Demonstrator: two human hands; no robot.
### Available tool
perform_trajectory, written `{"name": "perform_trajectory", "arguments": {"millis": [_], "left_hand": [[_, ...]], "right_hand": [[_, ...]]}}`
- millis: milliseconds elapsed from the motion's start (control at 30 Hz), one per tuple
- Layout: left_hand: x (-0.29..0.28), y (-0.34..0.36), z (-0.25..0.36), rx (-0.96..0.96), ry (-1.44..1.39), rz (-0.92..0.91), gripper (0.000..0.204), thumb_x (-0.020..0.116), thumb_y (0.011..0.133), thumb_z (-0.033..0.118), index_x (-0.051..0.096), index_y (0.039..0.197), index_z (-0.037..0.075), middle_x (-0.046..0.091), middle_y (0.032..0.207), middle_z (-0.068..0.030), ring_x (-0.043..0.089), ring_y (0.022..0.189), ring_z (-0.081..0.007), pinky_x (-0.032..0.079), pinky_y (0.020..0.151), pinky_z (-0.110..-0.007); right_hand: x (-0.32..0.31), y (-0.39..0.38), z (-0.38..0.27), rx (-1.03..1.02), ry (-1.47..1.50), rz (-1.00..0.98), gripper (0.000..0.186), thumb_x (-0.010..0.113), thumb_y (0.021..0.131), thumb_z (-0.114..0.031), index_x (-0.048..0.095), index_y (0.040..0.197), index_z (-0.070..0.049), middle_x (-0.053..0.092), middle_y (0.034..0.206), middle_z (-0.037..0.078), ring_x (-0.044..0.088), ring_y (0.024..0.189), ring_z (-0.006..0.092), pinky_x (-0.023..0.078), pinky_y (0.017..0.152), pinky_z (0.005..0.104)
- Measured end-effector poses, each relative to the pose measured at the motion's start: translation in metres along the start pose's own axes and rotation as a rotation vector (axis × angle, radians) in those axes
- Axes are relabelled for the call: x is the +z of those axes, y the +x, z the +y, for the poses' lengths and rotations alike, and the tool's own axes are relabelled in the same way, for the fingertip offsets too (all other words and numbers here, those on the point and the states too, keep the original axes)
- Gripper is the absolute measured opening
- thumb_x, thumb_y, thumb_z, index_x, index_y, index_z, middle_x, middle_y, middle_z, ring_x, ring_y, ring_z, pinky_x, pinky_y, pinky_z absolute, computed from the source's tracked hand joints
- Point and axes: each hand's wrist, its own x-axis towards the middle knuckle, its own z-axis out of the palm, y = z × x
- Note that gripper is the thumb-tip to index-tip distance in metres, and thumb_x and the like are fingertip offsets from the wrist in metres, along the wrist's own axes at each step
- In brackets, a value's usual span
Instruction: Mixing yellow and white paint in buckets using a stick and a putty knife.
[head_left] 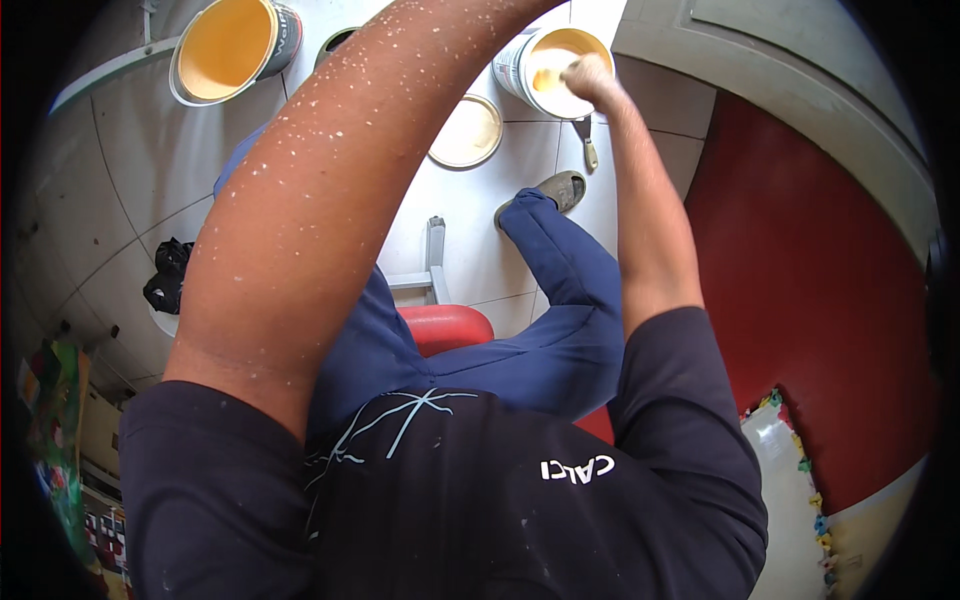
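Note:
My right hand (590,80) is closed over the open white bucket (512,72) of pale cream paint, which has a deeper orange patch near my fingers. What they grip, if anything, is hidden. My left forearm, speckled with paint, crosses upward past the top edge, with that hand out of sight. A putty knife (590,150) lies on the tiles just below the bucket, and a round lid (465,130) rests to its left. A second open bucket (225,50), yellowish inside, stands at the upper left.
I am on a red seat (445,325) with grey legs, my shoe (560,190) on the tiled floor (515,270). A black plastic bag (170,275) sits at left. A red panel (800,300) and a pale ledge fill the right. Colourful items line the lower edges.

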Motion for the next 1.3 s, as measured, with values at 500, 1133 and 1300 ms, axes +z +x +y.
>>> {"name": "perform_trajectory", "arguments": {"millis": [500, 1133, 1300], "left_hand": [[0.007, 0.002, 0.008, 0.014, -0.079, 0.046, 0.025, 0.045, 0.081, 0.009, 0.067, 0.088, -0.002, 0.064, 0.091, -0.0245, 0.064, 0.089, -0.0346, 0.051, 0.079, -0.043], [-0.005, 0.000, 0.015, -0.033, -0.046, -0.146, 0.023, 0.048, 0.079, 0.007, 0.067, 0.084, -0.005, 0.065, 0.090, -0.0232, 0.065, 0.083, -0.0362, 0.052, 0.075, -0.043], [0.001, 0.000, 0.005, -0.019, -0.076, -0.021, 0.026, 0.045, 0.080, 0.008, 0.066, 0.086, -0.005, 0.064, 0.091, -0.0244, 0.064, 0.085, -0.0372, 0.051, 0.077, -0.044]], "right_hand": [[-0.013, 0.004, 0.022, 0.092, 0.016, 0.125, 0.033, 0.052, 0.083, -0.030, 0.069, 0.089, -0.002, 0.067, 0.085, 0.020, 0.066, 0.085, 0.0292, 0.051, 0.076, 0.0386], [-0.039, -0.038, 0.033, 0.448, 0.021, 0.118, 0.042, 0.059, 0.084, -0.044, 0.067, 0.102, -0.008, 0.065, 0.103, 0.015, 0.062, 0.101, 0.0273, 0.051, 0.081, 0.0391], [0.010, -0.052, 0.005, -0.013, -0.203, -0.111, 0.030, 0.053, 0.083, -0.026, 0.067, 0.099, -0.004, 0.064, 0.100, 0.022, 0.060, 0.102, 0.0298, 0.049, 0.083, 0.0398]]}}
